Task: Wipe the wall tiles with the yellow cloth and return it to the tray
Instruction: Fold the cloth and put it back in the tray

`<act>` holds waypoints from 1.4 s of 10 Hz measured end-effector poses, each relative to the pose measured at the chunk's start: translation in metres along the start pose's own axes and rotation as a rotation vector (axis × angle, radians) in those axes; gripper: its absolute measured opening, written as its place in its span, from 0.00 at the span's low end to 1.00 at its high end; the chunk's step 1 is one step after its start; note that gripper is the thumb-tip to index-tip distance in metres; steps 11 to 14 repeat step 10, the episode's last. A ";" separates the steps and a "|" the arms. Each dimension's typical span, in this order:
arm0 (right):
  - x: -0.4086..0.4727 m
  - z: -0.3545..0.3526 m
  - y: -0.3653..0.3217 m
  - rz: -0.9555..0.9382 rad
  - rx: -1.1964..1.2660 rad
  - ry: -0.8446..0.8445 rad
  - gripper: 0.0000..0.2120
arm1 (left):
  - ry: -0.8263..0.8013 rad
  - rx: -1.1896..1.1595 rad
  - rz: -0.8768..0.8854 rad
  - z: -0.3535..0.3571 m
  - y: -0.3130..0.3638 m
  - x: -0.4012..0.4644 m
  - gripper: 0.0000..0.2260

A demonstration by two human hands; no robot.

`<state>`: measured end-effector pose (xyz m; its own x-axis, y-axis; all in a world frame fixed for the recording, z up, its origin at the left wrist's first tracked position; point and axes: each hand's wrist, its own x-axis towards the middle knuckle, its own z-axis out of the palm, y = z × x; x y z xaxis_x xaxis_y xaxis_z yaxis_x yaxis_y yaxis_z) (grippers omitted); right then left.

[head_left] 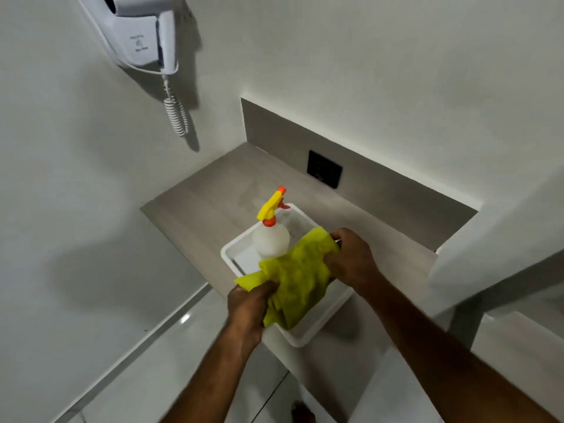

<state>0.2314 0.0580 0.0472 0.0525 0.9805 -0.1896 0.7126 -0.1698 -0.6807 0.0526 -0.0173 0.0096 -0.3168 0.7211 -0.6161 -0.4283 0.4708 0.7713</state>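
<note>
The yellow cloth (297, 280) hangs crumpled between both my hands, right over the white tray (300, 337). My left hand (251, 309) grips its near lower corner. My right hand (351, 259) grips its far upper edge. The tray sits on a grey counter (207, 199), its near end past the counter's edge. A white spray bottle (271, 239) with a yellow and orange trigger stands upright in the tray's far half, just left of the cloth. The grey wall tiles (274, 129) run behind the counter.
A white wall-mounted hair dryer (143, 32) with a coiled cord (177, 116) hangs on the left wall. A black socket (324, 169) is set in the tiles behind the tray. A white ledge (500, 233) juts out at the right. Glossy floor tiles lie below.
</note>
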 end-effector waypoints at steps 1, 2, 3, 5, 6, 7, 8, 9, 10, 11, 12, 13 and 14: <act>0.020 0.014 0.017 0.034 -0.065 -0.014 0.19 | 0.095 0.141 0.024 0.013 -0.014 0.026 0.08; 0.034 0.036 0.030 0.057 -0.157 -0.059 0.16 | 0.186 0.574 0.098 0.017 -0.020 0.046 0.13; 0.043 0.053 0.039 0.061 -0.281 -0.096 0.13 | 0.176 0.788 0.124 0.034 -0.011 0.047 0.16; 0.047 0.060 0.054 -0.042 -0.550 -0.023 0.20 | 0.081 1.177 0.215 0.056 -0.017 0.053 0.17; 0.054 0.053 0.058 -0.104 -0.627 -0.010 0.14 | -0.014 1.562 0.343 0.049 -0.020 0.053 0.16; 0.062 0.046 0.063 -0.162 -0.791 -0.169 0.13 | -0.002 1.882 0.474 0.045 -0.018 0.056 0.14; 0.057 0.048 0.058 -0.096 -0.894 -0.190 0.11 | -0.045 2.065 0.535 0.038 -0.016 0.058 0.13; 0.051 0.048 0.039 -0.109 -1.002 -0.074 0.06 | -0.109 2.125 0.649 0.029 -0.007 0.054 0.11; 0.053 0.045 0.020 -0.257 -0.932 0.049 0.05 | -0.082 2.040 0.880 0.015 0.015 0.054 0.12; 0.053 0.045 0.020 -0.257 -0.932 0.049 0.05 | -0.082 2.040 0.880 0.015 0.015 0.054 0.12; 0.053 0.045 0.020 -0.257 -0.932 0.049 0.05 | -0.082 2.040 0.880 0.015 0.015 0.054 0.12; 0.053 0.045 0.020 -0.257 -0.932 0.049 0.05 | -0.082 2.040 0.880 0.015 0.015 0.054 0.12; 0.053 0.045 0.020 -0.257 -0.932 0.049 0.05 | -0.082 2.040 0.880 0.015 0.015 0.054 0.12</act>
